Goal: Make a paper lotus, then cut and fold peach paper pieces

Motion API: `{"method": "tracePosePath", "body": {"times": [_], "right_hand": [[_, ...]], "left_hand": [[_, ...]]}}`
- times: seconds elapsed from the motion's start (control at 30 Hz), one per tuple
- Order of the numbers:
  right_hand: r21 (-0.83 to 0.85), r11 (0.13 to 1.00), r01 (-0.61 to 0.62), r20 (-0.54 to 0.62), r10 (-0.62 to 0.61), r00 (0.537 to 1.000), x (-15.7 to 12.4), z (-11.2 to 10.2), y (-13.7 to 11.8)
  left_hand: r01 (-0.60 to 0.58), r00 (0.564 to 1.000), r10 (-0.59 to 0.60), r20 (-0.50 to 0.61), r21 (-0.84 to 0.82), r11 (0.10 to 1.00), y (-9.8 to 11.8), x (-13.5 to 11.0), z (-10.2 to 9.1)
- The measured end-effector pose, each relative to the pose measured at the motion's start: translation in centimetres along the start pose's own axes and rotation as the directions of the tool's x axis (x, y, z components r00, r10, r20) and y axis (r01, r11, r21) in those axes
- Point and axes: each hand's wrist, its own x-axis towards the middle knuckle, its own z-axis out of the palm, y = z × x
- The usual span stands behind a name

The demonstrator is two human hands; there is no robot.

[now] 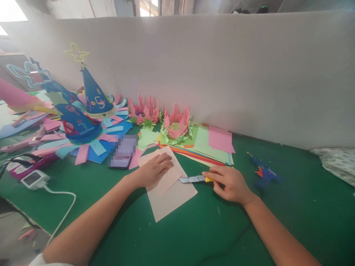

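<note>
A pale pink sheet of paper (169,203), partly folded over, lies askew on the green table. My left hand (155,169) rests flat on its upper layer, fingers stretched out. In my right hand (229,183) is a utility knife (195,179) with a yellow handle and a long metal blade. The blade tip reaches the right edge of the folded flap; whether it sits inside the fold cannot be made out. Most of the knife's handle is hidden under my fingers.
Behind the sheet are stacked coloured papers (203,142) and two pink paper crowns (177,123). A phone (122,151) lies left of the sheet. Blue cone hats (97,94) stand further left, near a power strip with a white charger (35,180). A blue glue gun (264,171) lies right.
</note>
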Motion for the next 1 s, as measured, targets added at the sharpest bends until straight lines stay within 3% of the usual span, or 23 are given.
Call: {"method": "tracePosePath", "body": {"times": [0.63, 1.0], "right_hand": [[0.016, 1.0, 0.019, 0.01, -0.02, 1.0, -0.1, 0.1, 0.0], [0.074, 0.997, 0.008, 0.2, -0.023, 0.979, 1.1, 0.3, -1.9]], "left_hand": [[0.003, 1.0, -0.002, 0.012, -0.083, 0.997, -1.2, -0.1, 0.3], [0.077, 0.995, -0.072, -0.073, 0.06, 0.995, 0.1, 0.2, 1.2]]}}
